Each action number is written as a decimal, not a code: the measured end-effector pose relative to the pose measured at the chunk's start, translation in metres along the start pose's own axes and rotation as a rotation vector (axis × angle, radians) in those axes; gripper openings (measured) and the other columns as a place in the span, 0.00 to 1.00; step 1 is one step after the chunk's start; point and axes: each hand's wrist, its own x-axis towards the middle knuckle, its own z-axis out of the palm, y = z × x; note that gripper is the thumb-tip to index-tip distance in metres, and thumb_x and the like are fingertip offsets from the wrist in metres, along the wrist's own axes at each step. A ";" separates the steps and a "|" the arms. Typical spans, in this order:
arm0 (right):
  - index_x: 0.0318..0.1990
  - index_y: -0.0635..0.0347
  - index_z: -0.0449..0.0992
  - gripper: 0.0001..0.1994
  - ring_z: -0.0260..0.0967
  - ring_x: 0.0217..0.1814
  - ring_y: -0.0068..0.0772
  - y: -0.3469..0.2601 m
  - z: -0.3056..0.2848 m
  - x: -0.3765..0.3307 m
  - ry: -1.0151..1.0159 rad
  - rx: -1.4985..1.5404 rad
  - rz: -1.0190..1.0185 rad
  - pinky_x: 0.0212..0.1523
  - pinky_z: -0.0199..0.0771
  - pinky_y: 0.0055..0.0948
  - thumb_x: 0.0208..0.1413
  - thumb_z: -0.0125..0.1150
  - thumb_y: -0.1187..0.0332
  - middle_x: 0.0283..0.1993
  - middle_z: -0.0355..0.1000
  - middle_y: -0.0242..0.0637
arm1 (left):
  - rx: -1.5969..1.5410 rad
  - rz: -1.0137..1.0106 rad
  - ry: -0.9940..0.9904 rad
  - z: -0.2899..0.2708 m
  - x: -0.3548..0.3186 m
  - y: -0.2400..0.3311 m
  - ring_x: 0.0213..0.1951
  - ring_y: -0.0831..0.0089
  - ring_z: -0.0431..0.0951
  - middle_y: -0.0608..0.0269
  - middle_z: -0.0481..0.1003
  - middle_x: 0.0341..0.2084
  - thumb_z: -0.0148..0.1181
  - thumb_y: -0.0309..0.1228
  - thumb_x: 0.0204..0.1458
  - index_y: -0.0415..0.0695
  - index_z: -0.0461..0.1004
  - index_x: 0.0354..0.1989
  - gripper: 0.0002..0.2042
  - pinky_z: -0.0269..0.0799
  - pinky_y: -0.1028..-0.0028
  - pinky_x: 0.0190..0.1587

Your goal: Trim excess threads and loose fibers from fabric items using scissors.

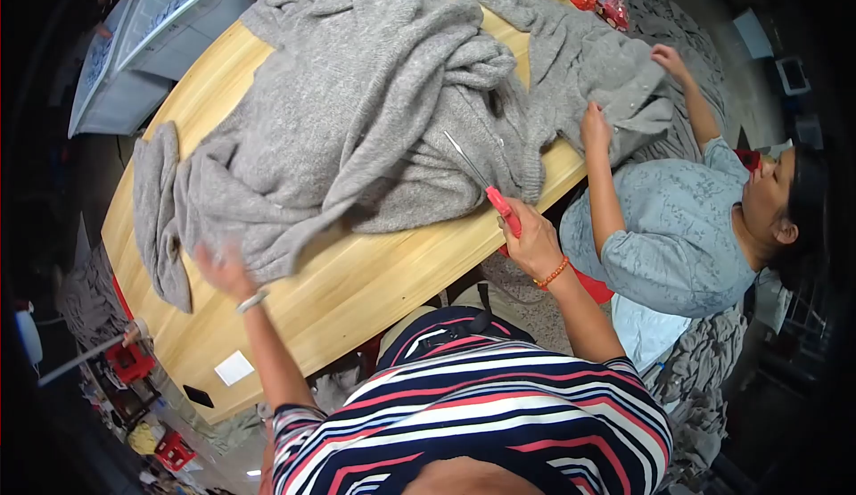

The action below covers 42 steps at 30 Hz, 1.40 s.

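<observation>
Grey sweater [357,111] is spread ahead on worktop [374,272]; red-handled scissors [486,183] are clenched in right hand [532,241], blades pointing into it; left hand [223,268] is blurred, fingers loose.

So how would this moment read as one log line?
left hand: on grey sweater | right hand: holds red-handled scissors | co-worker's hands: on second grey garment

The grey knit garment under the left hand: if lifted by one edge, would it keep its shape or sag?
The grey knit garment would probably sag: it lies bunched in soft folds on the wooden table. It may drag rather than slide, its sleeve trailing near the left hand. It looks bulky but likely light.
</observation>
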 end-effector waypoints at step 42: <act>0.54 0.58 0.73 0.19 0.72 0.49 0.54 -0.014 -0.012 0.009 -0.174 0.042 -0.132 0.49 0.73 0.44 0.53 0.60 0.74 0.46 0.75 0.48 | 0.736 0.333 -1.099 0.098 0.082 0.146 0.49 0.59 0.76 0.59 0.81 0.41 0.69 0.38 0.43 0.54 0.78 0.53 0.24 0.68 0.59 0.51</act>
